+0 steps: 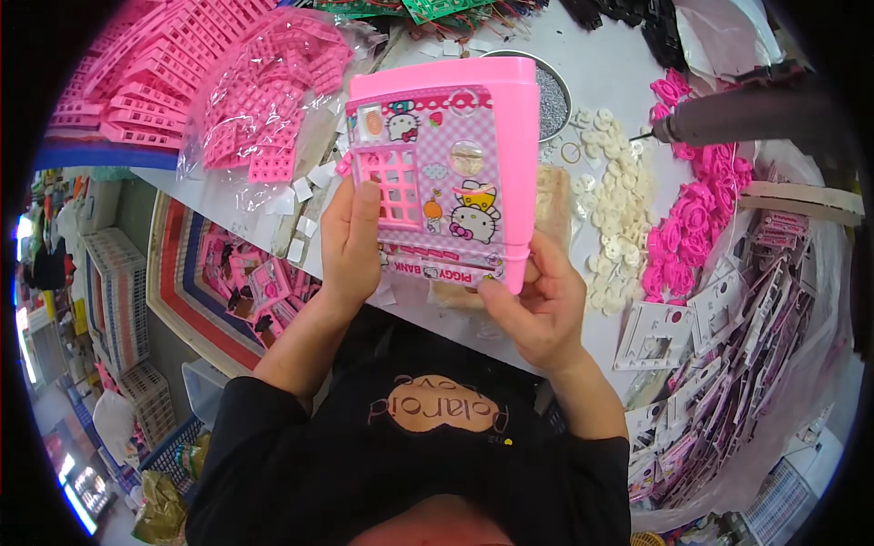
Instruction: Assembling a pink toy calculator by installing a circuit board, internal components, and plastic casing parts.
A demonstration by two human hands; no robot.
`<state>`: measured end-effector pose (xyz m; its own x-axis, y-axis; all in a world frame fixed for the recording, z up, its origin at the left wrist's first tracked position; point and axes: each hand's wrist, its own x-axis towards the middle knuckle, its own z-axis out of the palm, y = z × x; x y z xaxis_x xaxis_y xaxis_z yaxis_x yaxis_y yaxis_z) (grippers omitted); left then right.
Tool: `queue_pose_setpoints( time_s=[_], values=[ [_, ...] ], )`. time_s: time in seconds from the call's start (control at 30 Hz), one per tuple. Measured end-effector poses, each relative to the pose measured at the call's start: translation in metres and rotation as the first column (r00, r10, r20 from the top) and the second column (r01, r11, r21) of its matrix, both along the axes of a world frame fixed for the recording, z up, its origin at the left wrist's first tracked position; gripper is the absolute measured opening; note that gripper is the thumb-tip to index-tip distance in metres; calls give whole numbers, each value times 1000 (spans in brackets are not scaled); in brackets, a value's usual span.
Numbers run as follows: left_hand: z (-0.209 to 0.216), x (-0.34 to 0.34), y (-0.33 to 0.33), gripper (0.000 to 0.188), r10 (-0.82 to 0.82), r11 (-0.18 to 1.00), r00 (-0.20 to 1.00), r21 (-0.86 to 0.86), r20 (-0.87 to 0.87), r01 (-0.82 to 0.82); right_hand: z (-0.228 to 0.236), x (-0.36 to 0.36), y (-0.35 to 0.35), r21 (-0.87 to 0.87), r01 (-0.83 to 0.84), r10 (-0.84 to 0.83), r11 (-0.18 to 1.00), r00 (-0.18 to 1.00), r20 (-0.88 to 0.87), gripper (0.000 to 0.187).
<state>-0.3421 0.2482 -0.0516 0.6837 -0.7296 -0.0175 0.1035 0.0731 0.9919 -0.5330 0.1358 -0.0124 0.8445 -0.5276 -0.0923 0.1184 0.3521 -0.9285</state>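
Over the table's near edge I hold a pink plastic toy casing [516, 173] up at a tilt. Its front carries a checked cartoon sticker, a grid of square openings [397, 189] and a round hole. My left hand [353, 238] grips the casing's left side, thumb lying on the front beside the grid. At the lower right corner, my right hand [544, 305] has its thumb and fingers closed round the edge. The fingertips behind the casing are partly hidden. Beneath it, a tan block-like thing [553, 205] shows in part on the table.
Pink keypad pieces lie in a clear bag [269, 100] at the left. Right of the casing are a bowl of small metal parts [555, 100], cream discs [608, 209], pink knobs [696, 218] and a powered screwdriver [728, 114]. A sack of printed panels [728, 364] stands near right.
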Motion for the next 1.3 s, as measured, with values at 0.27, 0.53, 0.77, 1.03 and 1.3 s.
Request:
queue_pose_setpoints(
  time_s=[0.27,0.53,0.77,1.03,1.3],
  values=[
    [7,7,3,38,-21,999,989,38,147,16,-4,4,-7,20,-4,3,1000,1000,12,52],
    [24,29,-32,43,134,987,991,-80,-22,-136,-2,-4,4,37,-9,9,999,1000,-7,43],
    [20,40,-37,45,76,914,811,-365,580,175,-18,-16,-50,-626,-38,-94,779,980,-177,32],
    [2,23,-11,31,-351,776,162,189,922,602,-23,-49,-114,-848,-377,12,372,916,-402,50],
    [6,18,-2,42,-567,722,177,383,804,576,-41,-20,-95,-932,-359,-139,45,922,-362,61]
  ],
)
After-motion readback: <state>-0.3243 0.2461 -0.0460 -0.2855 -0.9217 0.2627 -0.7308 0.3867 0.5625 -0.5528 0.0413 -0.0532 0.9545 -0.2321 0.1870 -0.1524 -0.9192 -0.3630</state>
